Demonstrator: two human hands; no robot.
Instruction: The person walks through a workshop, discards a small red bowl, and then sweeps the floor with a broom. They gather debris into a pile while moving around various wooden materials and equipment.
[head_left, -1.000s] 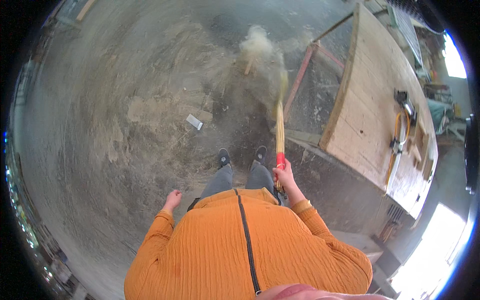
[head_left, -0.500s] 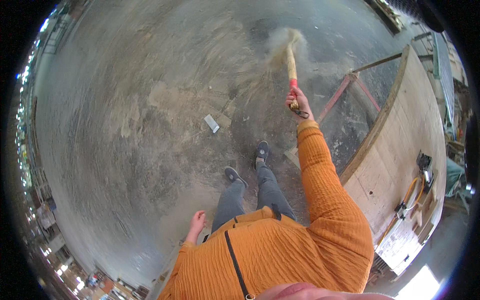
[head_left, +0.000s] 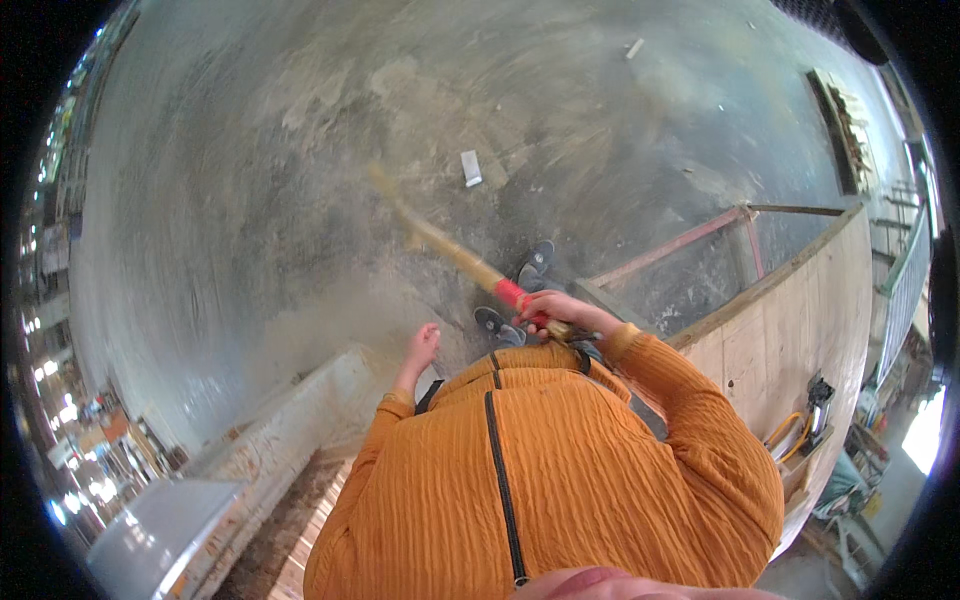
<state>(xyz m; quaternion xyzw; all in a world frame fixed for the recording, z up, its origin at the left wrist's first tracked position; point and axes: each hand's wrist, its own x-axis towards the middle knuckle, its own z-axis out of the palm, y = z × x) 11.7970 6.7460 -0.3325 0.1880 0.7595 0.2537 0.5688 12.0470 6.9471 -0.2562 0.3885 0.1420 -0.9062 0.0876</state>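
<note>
My right hand (head_left: 550, 310) is closed round the handle of a straw hand broom (head_left: 460, 255) with a red band, just in front of my waist. The broom slants away to the left, low over the grey floor, and its far end is smeared by motion. A dark loop or cord hangs at the handle's near end. My left hand (head_left: 424, 345) hangs beside my left hip with fingers curled and nothing visible in it. A small white flat piece (head_left: 471, 168) lies on the dusty floor (head_left: 300, 200) beyond my shoes (head_left: 537, 258).
At my right stands a wooden-topped table (head_left: 760, 330) with a reddish metal frame (head_left: 690, 243), a power tool (head_left: 820, 395) and an orange cord on it. A long beam-like ledge (head_left: 290, 405) runs at the lower left. A slatted wooden piece (head_left: 840, 130) lies far right.
My right hand has swung the broom from far out at the right back to my waist, its tip now pointing left. My view has turned and my left hand has risen slightly.
</note>
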